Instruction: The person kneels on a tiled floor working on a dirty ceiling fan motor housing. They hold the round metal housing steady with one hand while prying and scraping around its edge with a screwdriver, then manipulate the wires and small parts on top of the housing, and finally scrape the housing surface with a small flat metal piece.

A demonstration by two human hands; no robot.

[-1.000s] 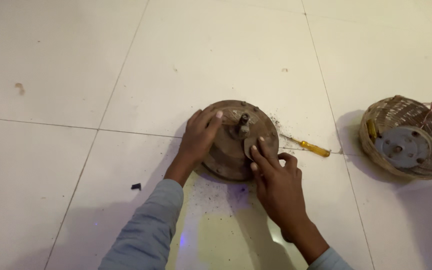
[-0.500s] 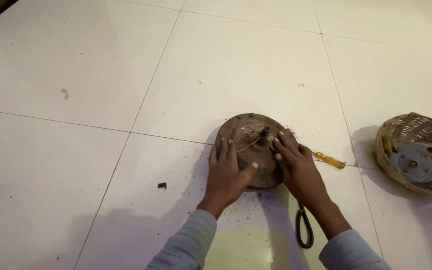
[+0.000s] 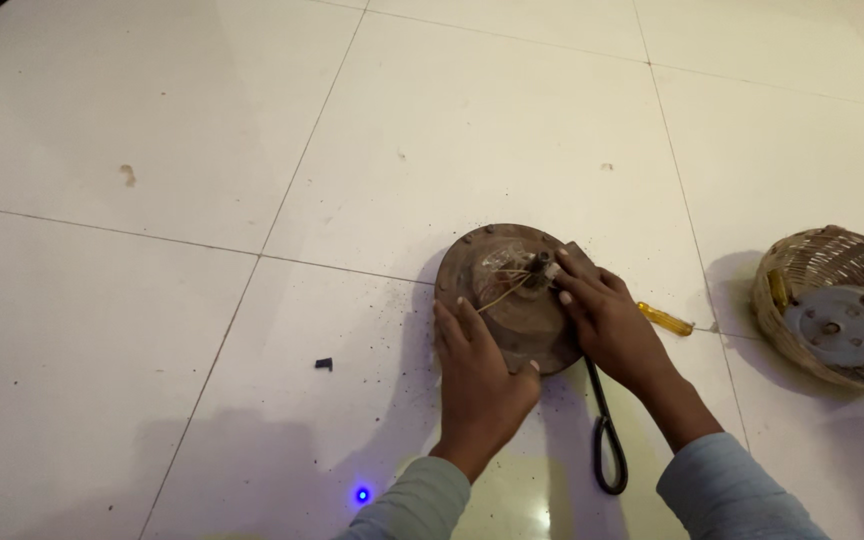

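Observation:
A round rusty brown metal housing (image 3: 492, 260), with a short shaft and thin wires at its middle, lies on the white tiled floor. My left hand (image 3: 477, 375) rests on its near left rim, fingers spread against the edge. My right hand (image 3: 612, 325) lies on its right side, fingertips touching the shaft area. A yellow-handled screwdriver (image 3: 666, 319) pokes out from under my right hand. A black looped cable or handle (image 3: 607, 445) lies on the floor below my right wrist.
A woven basket (image 3: 802, 265) at the right holds a round grey metal plate and small parts. A small black scrap (image 3: 323, 364) lies left of the housing. Dark grit is scattered around it, and a blue light spot (image 3: 361, 494) shows on the floor.
The view has shifted, so the housing now sits further right and lower. My left hand slid down to the near rim, and my right hand moved onto the shaft.

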